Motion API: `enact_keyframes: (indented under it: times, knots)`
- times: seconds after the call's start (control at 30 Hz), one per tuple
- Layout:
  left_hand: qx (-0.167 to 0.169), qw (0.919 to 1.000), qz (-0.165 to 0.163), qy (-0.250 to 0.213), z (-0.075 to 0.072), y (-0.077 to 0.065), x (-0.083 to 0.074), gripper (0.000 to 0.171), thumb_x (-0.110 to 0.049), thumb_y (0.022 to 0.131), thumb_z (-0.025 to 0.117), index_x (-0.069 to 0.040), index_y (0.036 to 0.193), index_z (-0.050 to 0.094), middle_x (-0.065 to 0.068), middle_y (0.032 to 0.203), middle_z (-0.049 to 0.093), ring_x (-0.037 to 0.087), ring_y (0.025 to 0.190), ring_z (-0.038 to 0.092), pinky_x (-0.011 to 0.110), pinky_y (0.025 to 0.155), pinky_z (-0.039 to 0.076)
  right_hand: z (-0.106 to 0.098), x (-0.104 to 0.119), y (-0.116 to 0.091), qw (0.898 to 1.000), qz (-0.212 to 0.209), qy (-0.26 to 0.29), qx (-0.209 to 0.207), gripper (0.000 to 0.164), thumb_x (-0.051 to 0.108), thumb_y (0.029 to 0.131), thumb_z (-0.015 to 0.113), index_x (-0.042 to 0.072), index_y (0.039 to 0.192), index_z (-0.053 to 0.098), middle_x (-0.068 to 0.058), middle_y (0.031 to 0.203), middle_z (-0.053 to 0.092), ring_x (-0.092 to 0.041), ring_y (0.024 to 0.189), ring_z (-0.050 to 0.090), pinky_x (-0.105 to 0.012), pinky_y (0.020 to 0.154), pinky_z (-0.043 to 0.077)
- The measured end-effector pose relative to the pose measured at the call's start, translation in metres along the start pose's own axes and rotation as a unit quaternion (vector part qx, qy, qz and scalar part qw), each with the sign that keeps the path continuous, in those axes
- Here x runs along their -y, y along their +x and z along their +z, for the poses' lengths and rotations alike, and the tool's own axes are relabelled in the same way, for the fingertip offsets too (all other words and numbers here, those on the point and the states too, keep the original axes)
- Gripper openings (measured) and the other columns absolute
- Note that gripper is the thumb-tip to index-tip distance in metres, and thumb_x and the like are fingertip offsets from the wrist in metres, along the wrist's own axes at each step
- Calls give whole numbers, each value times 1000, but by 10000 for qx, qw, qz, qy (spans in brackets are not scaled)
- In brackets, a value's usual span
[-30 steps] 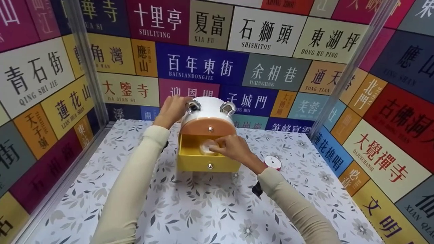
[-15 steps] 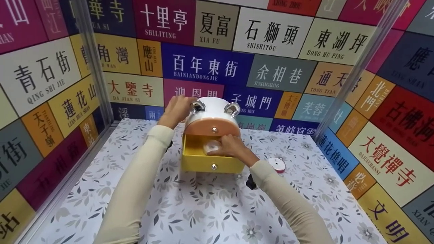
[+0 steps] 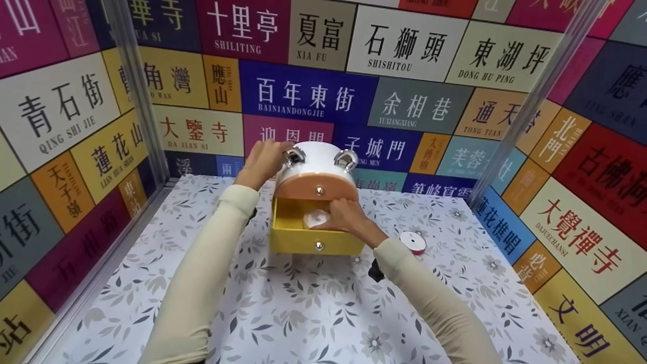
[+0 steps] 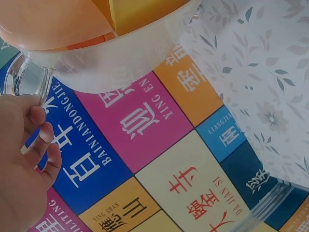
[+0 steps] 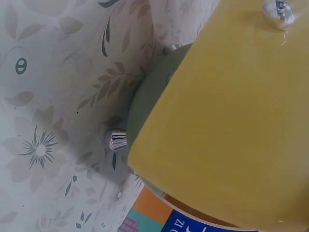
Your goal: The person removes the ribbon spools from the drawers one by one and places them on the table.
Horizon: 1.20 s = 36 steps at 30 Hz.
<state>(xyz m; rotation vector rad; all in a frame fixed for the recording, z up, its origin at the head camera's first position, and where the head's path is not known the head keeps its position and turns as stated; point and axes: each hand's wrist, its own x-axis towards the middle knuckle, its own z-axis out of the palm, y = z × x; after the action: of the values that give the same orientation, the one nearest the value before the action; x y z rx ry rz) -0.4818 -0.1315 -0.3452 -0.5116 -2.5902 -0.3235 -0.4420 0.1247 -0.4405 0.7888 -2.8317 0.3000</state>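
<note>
A small drawer box [image 3: 316, 163] with a white domed top, an orange upper drawer front and silver ears stands on the table. Its yellow drawer [image 3: 317, 241] is pulled out. My left hand [image 3: 264, 164] holds the silver ear [image 4: 29, 77] on the box's left side, fingers curled in the left wrist view. Inside the yellow drawer, my right hand [image 3: 349, 216] pinches a round, translucent whitish roll [image 3: 315, 219], perhaps clear tape. The fingertips there are partly hidden. The right wrist view shows the yellow drawer front [image 5: 222, 121] close up, without the hand.
To the right of the box lies a flat white spool [image 3: 413, 242] with a red edge. A leaf-patterned cloth covers the table [image 3: 303, 313]. Panels printed with place names [image 3: 308, 91] enclose the back and sides.
My right hand has reached further into the yellow drawer with the roll, which now sits lower and tilted. My left hand stays at the ear. The head view has shifted slightly.
</note>
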Motion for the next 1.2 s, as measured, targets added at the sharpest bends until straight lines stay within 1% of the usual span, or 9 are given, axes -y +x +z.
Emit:
enact_keyframes:
  times: [0.17, 0.3, 0.4, 0.6, 0.77, 0.87, 1.07, 1.13, 1.2]
  knots:
    - [-79, 9998, 142, 131, 2, 0, 0, 26, -7, 101, 59, -20, 117, 75, 12, 87, 74, 32, 75, 66, 45, 66, 52, -5, 1, -4, 9999, 69, 90, 105, 68, 75, 72, 79, 20, 56, 43, 9, 49, 33, -12, 47, 35, -32, 49, 26]
    - [-46, 9997, 150, 202, 3, 0, -2, 27, -7, 101, 57, -20, 117, 75, 11, 86, 74, 31, 73, 65, 43, 64, 50, -13, 4, -6, 9998, 90, 31, 173, 69, 81, 68, 77, 20, 57, 48, 9, 50, 37, -11, 49, 37, -31, 51, 28]
    - [-11, 9998, 124, 166, 2, 0, -3, 27, -6, 101, 57, -19, 117, 74, 11, 85, 73, 30, 71, 64, 42, 63, 49, -21, 8, -9, 9997, 70, 19, 225, 70, 84, 66, 76, 19, 59, 50, 10, 51, 37, -10, 50, 35, -30, 52, 28]
    - [-32, 9999, 106, 17, -2, -1, -4, 28, -7, 102, 58, -20, 118, 75, 11, 85, 73, 31, 71, 64, 43, 63, 50, -37, 12, -14, 9991, 124, 289, 274, 71, 84, 65, 77, 18, 61, 50, 9, 53, 34, -9, 51, 30, -30, 52, 26]
    - [-106, 9999, 107, 52, -5, -1, -6, 28, -6, 102, 57, -21, 118, 75, 14, 86, 74, 35, 75, 67, 47, 66, 52, -50, 12, -19, 9979, 208, 555, 263, 64, 79, 65, 81, 18, 63, 63, 10, 53, 41, -9, 51, 37, -30, 52, 33]
    - [-123, 9999, 92, 52, -5, -2, -7, 27, -6, 102, 58, -21, 118, 75, 15, 88, 74, 36, 78, 68, 48, 67, 52, -57, 11, -22, 9974, 260, 637, 217, 59, 75, 66, 84, 19, 65, 66, 10, 53, 42, -10, 53, 39, -32, 54, 35]
    - [-94, 9999, 104, 55, -3, -3, -5, 30, -6, 101, 58, -22, 121, 75, 14, 87, 73, 32, 71, 65, 44, 63, 52, -67, 9, -27, 9982, 211, 528, 164, 53, 74, 66, 84, 23, 74, 72, 10, 58, 50, -12, 60, 46, -33, 59, 39]
    - [-96, 9999, 111, 59, -3, -3, -4, 31, -6, 101, 58, -22, 121, 74, 14, 85, 73, 31, 69, 63, 44, 61, 51, -70, 8, -29, 9987, 151, 464, 160, 52, 74, 67, 84, 24, 77, 73, 10, 59, 52, -12, 61, 47, -32, 59, 39]
    - [-113, 9999, 116, 25, -2, -3, -3, 31, -6, 101, 58, -22, 120, 74, 14, 85, 72, 31, 68, 62, 44, 61, 51, -75, 7, -31, 9988, 134, 439, 139, 52, 73, 67, 84, 23, 77, 72, 9, 59, 49, -13, 61, 45, -32, 59, 39]
